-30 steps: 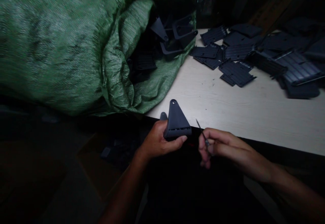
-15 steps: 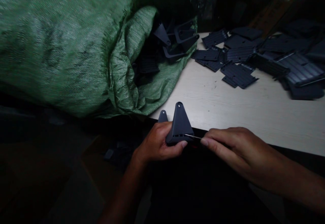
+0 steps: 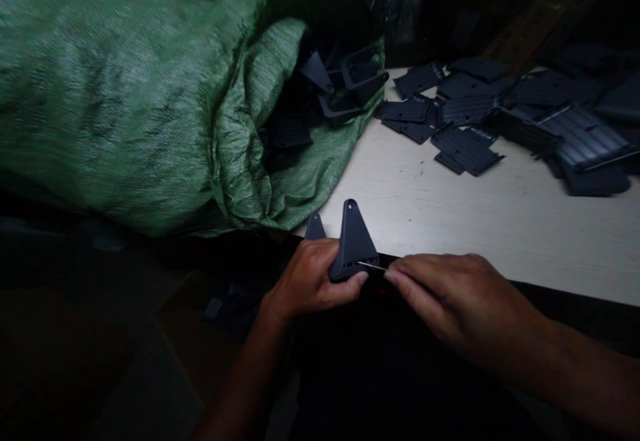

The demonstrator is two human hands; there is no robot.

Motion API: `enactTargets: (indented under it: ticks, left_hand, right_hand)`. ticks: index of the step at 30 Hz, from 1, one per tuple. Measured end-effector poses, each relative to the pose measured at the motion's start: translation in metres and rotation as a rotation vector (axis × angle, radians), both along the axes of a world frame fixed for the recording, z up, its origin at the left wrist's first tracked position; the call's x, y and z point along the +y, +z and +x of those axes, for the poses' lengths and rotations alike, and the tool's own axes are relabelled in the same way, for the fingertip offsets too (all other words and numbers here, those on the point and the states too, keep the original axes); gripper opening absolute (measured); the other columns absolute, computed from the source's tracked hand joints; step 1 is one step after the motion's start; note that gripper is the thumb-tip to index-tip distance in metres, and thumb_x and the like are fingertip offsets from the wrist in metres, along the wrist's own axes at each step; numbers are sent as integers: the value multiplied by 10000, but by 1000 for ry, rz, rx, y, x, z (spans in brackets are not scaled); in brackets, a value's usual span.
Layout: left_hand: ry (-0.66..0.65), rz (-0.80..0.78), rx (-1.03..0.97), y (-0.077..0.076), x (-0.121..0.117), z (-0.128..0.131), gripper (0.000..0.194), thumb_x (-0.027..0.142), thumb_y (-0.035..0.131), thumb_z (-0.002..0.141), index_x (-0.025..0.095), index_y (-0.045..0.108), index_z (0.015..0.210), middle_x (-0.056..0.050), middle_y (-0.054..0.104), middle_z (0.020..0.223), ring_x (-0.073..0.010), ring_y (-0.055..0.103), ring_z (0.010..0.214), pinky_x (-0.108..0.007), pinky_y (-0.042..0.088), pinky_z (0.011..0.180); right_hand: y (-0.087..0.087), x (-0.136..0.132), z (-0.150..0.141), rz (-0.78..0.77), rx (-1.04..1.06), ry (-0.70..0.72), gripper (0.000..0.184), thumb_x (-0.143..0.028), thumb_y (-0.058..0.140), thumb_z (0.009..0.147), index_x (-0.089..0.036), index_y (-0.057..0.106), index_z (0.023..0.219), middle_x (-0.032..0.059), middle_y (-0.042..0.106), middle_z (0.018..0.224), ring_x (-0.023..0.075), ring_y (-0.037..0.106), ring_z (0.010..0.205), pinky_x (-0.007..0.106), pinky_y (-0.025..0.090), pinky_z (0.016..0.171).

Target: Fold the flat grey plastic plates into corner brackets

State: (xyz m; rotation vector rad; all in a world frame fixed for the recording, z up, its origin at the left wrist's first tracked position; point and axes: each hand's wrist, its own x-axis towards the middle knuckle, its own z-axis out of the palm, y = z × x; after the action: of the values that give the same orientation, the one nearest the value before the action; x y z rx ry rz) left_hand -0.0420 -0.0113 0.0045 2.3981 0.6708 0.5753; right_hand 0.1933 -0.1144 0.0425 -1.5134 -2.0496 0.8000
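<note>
Green woven sack [image 3: 115, 101], upper left, packed with dark plastic brackets [image 3: 320, 94] | left hand [image 3: 305, 281], fingers closed around triangular plastic bracket [image 3: 353, 244], lower centre, by table edge | right hand [image 3: 460, 301], fingers pinching thin metal pick [image 3: 371, 266] at bracket's base | ribbed plates [image 3: 465, 148] heaped on pale table [image 3: 425, 221], upper right

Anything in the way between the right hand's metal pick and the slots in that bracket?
Nothing visible: the thin metal pick in the right hand reaches the slotted base of the dark plastic bracket, which the left hand grips.
</note>
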Motion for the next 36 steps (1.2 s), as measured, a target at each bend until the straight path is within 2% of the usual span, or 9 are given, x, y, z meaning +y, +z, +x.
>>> enactTargets:
  ticks: [6, 15, 18, 20, 22, 24, 28, 32, 36]
  left_hand:
    - [48, 83, -37, -7, 2, 1, 278, 312, 721, 842, 204, 491, 729, 59, 474, 606, -88, 420, 519, -253, 281, 531]
    - [228, -45, -224, -6, -3, 17, 370, 356, 720, 783, 212, 434, 598, 78, 371, 488, -63, 341, 419, -225, 260, 441]
    - [177, -91, -269, -3, 1, 17, 388, 371, 722, 758, 212, 423, 569, 75, 361, 478, -64, 314, 419, -233, 246, 439]
    - [208, -157, -277, -1, 5, 11, 413, 432, 724, 769, 209, 446, 559, 65, 380, 474, -75, 337, 427, -235, 263, 445]
    - [300, -256, -304, 1, 8, 5, 427, 517, 694, 815, 200, 525, 585, 34, 463, 498, -108, 435, 467, -244, 339, 479]
    - [325, -365, -327, 3, 6, 4, 455, 589, 668, 843, 183, 621, 644, -12, 568, 555, -162, 551, 553, -275, 438, 549]
    - [244, -514, -396, 7, -5, 21, 503, 658, 683, 820, 164, 712, 730, -59, 662, 643, -223, 633, 655, -321, 511, 626]
    - [217, -624, -491, 12, -13, 38, 462, 594, 691, 842, 136, 752, 847, -73, 704, 735, -209, 637, 672, -315, 515, 655]
    - [209, -665, -523, 12, -18, 43, 430, 551, 721, 838, 127, 760, 894, -54, 690, 729, -166, 590, 623, -267, 472, 593]
  right_hand:
    - [-19, -9, -14, 156, -8, -75, 280, -238, 468, 1102, -170, 717, 993, 60, 708, 822, 196, 677, 720, 307, 438, 682]
    - [-46, -13, -36, 388, 161, -247, 219, -142, 529, 1062, -141, 728, 971, 102, 752, 896, 203, 702, 735, 317, 493, 675]
    - [-40, -18, -29, 333, 301, -280, 207, -183, 560, 1056, -173, 744, 963, 84, 755, 898, 205, 704, 750, 311, 518, 693]
    - [-28, -22, -17, 153, 450, -352, 223, -289, 583, 1066, -205, 753, 947, 49, 715, 805, 185, 665, 683, 286, 501, 624]
    - [-13, -24, -1, -76, 607, -425, 289, -426, 593, 1064, -220, 751, 938, 3, 586, 640, 147, 541, 536, 248, 400, 477]
    - [-1, -22, 11, -188, 701, -461, 351, -520, 608, 1040, -216, 739, 923, -25, 466, 575, 123, 415, 472, 230, 290, 410]
    - [4, -9, 6, -54, 650, -455, 280, -500, 708, 972, -220, 717, 977, -9, 533, 680, 141, 465, 573, 239, 377, 501]
    - [-6, 2, -15, 2, 639, -395, 347, -436, 819, 885, -225, 730, 1145, -61, 456, 618, 129, 441, 545, 239, 384, 523]
    - [-12, 5, -24, 96, 674, -406, 235, -382, 769, 937, -209, 784, 1096, -4, 664, 744, 144, 568, 604, 248, 455, 565]
